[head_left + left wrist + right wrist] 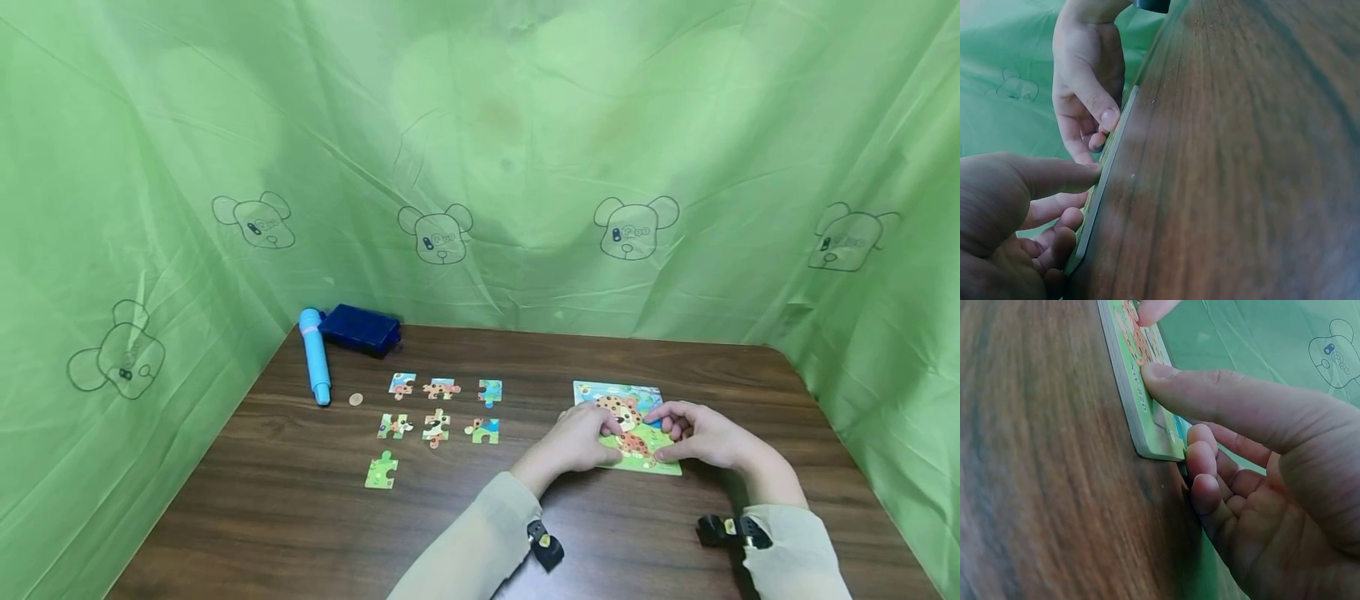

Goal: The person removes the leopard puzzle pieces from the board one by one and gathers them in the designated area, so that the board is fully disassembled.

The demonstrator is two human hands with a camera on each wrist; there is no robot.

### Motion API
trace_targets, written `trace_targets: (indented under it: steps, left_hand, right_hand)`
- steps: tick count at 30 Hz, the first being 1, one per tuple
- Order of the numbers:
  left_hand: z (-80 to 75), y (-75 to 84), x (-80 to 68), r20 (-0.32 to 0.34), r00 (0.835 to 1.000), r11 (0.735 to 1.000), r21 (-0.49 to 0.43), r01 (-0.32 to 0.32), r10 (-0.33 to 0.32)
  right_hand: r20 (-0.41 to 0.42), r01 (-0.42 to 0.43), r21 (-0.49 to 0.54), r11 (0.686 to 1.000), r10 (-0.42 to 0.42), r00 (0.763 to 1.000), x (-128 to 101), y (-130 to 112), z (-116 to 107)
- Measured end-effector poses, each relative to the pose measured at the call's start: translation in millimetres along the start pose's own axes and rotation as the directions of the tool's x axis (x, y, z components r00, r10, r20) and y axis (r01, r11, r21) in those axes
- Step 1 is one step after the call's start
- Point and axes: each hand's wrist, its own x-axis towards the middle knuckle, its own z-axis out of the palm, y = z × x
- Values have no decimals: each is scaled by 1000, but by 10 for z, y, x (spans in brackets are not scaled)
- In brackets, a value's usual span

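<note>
Puzzle board (628,427) seems partly filled, left hand (577,442) and right hand (701,435) pressing fingertips on it, seven loose pieces (437,408) left beside it.

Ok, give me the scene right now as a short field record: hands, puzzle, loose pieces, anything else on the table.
left hand: fingers resting on the puzzle board
right hand: thumb and fingers on the puzzle board's right part
puzzle board: flat on the table, leopard picture, lower right edge visible
loose pieces: seven, spread left of the board
blue pen: far left, lying flat
dark blue box: beside the pen
coin: near the pen tip
</note>
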Motion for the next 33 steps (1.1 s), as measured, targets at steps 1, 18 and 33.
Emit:
trace_targets:
  steps: [1,18,33]
  left_hand:
    - [0,-1,1,-2,1000,1000,0,1,-1]
    - [25,-12,21,-5,1000,1000,9,21,-21]
    - [19,51,-15,8,999,998,-36,50,-50]
  right_hand:
    - [-3,-10,2,1000,10,1000,2,-5,0]
    - [-3,-45,16,999,45,999,9,11,7]
    - [2,-48,20,999,48,999,34,38,8]
